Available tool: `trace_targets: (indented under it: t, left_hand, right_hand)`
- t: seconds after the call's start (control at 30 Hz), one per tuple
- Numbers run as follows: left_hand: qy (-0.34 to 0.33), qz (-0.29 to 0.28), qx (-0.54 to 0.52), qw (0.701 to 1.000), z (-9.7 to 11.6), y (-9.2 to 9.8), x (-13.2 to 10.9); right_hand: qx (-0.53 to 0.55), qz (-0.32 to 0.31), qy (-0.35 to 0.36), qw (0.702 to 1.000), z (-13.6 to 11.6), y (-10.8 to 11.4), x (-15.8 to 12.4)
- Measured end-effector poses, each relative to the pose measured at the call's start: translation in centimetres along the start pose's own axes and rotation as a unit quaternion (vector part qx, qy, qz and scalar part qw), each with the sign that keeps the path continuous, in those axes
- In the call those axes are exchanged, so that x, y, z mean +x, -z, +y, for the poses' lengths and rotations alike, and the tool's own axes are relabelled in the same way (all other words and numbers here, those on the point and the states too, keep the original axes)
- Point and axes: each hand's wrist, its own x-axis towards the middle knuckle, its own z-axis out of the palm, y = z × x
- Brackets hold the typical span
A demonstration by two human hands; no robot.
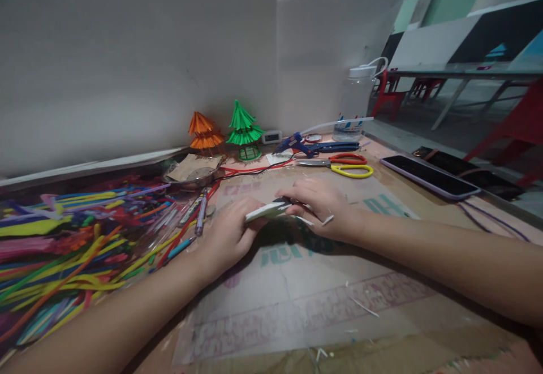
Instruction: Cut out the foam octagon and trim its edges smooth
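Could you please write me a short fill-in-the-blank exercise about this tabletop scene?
1. The scissors have one red handle and one ____ handle.
2. Beside the orange tree stands a ____ tree.
3. The flat piece in the left hand is mostly ____ in colour.
4. The phone lies to the ____ of the scissors.

Missing words: yellow; green; white; right.

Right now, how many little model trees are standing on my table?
2: an orange tree at the back, left of centre, and a green tree just to its right. No others show, though something could be hidden.
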Motion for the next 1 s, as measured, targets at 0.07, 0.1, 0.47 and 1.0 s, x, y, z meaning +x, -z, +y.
trace_targets:
  t: [0.07,0.1,0.47,1.0]
  left_hand:
    - [-0.001,0.002,-0.001,1.000,0.0,0.0,0.1]
    - [-0.002,0.004,-0.003,1.000,0.0,0.0,0.1]
    - [-0.004,-0.001,-0.002,1.000,0.1,0.0,-0.1]
    - [0.144,0.081,-0.117,0.979,-1.6,-0.9,0.2]
  right_hand:
    - [0.004,0.002,0.002,1.000,-0.1,0.0,0.0]
    - [0.006,0.004,0.004,1.000,-0.1,0.0,0.1]
    - [0.011,0.012,0.020,1.000,0.2,0.0,0.0]
    - [0.171,0.075,-0.217,0.958,1.2,-1.6,-0.6]
